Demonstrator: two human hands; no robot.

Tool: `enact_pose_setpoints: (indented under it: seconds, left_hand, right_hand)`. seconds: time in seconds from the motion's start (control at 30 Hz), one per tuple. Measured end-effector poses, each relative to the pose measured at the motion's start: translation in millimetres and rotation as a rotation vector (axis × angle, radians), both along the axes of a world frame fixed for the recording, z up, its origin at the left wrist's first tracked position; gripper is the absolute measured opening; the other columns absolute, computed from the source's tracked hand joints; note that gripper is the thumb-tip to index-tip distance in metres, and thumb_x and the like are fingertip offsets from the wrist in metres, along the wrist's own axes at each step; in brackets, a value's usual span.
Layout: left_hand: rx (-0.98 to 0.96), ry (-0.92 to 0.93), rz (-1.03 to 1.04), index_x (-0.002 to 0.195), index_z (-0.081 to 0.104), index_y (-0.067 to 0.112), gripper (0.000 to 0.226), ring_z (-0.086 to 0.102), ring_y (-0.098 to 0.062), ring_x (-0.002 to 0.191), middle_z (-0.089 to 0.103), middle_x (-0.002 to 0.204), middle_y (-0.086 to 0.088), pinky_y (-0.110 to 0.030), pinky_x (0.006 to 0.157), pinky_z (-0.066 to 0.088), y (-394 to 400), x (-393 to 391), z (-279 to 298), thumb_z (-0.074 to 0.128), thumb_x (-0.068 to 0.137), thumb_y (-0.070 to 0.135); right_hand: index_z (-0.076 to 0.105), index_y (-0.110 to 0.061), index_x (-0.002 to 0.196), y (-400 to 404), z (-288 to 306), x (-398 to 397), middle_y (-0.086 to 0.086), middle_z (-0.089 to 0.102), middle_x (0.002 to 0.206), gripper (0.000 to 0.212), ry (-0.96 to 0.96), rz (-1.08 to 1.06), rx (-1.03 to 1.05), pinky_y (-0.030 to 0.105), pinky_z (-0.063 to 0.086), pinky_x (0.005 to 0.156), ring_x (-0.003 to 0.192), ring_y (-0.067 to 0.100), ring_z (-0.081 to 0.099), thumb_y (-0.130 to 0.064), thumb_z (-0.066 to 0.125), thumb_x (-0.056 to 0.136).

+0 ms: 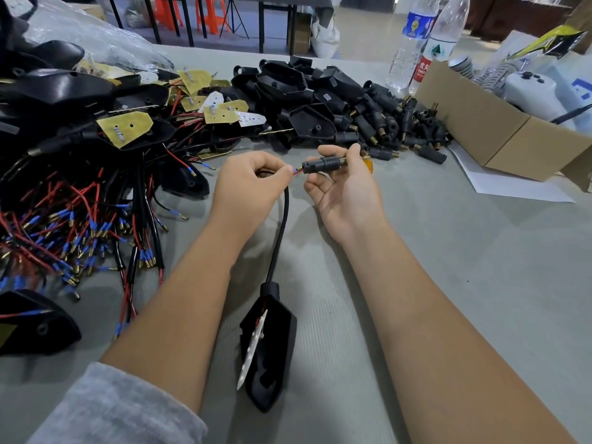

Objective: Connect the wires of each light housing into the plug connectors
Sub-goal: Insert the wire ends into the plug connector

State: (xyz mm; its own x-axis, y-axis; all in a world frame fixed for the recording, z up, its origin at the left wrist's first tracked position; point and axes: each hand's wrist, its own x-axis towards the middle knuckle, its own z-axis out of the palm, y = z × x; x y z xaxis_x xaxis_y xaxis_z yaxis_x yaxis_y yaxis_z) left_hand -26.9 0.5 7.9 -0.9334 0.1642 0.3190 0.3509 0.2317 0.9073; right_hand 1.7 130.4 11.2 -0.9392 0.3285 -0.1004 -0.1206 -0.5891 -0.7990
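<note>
Red wire ends (297, 171) peek from our left hand (248, 184), which pinches them just short of the plug connector (322, 164); our right hand (344, 184) clasps that connector between thumb and fingers, mouth facing the wires; we judge the threading step is in hand, wires at the opening, not yet seated. Next calls for a straight, aligned push. Below both grips the black cable (279, 232) trails to the light housing (268, 344) lying on the bench (464, 283); right of the right grip lies bare room until the cardboard box (499, 136); left crowds a wire tangle (73, 225).
</note>
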Motion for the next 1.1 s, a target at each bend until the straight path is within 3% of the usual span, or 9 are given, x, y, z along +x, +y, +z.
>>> enact_pose_setpoints:
  seconds: [0.17,0.5,0.87,1.0,1.1]
  left_hand:
    - [0.018,0.006,-0.044,0.073,0.065,0.028,0.022,0.045,-0.002,0.060,0.057,0.068,0.002,-0.011,0.057,0.037,-3.2,-0.5,1.7,0.063,0.094,0.019]
    - [-0.034,-0.023,-0.118,0.076,0.062,0.026,0.023,0.040,0.003,0.054,0.049,0.065,0.007,-0.009,0.056,0.035,-2.4,0.2,3.0,0.057,0.098,0.023]
    - [-0.042,0.001,0.049,0.077,0.058,0.026,0.023,0.056,0.004,0.060,0.063,0.067,0.009,-0.009,0.064,0.044,-1.5,-2.8,-3.6,0.053,0.100,0.028]
    - [0.004,-0.021,-0.056,0.078,0.057,0.021,0.021,0.059,0.003,0.064,0.064,0.070,0.006,-0.019,0.077,0.051,0.3,-0.5,-3.2,0.054,0.099,0.020]
    - [0.039,-0.028,-0.091,0.077,0.059,0.021,0.021,0.059,-0.002,0.069,0.064,0.070,0.008,-0.022,0.078,0.050,-0.9,0.3,-1.2,0.055,0.096,0.013]
  right_hand:
    - [0.061,-0.009,0.082,-0.6,0.3,0.2,0.005,0.064,0.063,0.052,-0.009,0.009,0.021,0.022,0.050,0.051,0.047,0.012,0.052,-0.040,0.028,0.107]
    - [0.062,-0.007,0.084,0.6,0.3,1.4,0.004,0.062,0.062,0.053,0.000,0.019,-0.023,0.023,0.050,0.051,0.046,0.011,0.052,-0.041,0.028,0.107]
    - [0.061,-0.007,0.090,-3.6,2.2,3.0,0.005,0.064,0.071,0.048,0.034,0.063,0.085,0.025,0.055,0.061,0.055,0.014,0.060,-0.038,0.028,0.107]
    - [0.061,-0.007,0.091,-4.3,2.6,3.7,0.007,0.062,0.072,0.048,0.040,0.054,0.061,0.025,0.056,0.061,0.055,0.014,0.060,-0.037,0.027,0.107]
    - [0.062,-0.007,0.091,-3.7,2.3,4.1,0.007,0.063,0.071,0.048,0.031,0.049,0.042,0.024,0.056,0.059,0.055,0.014,0.060,-0.037,0.028,0.107]
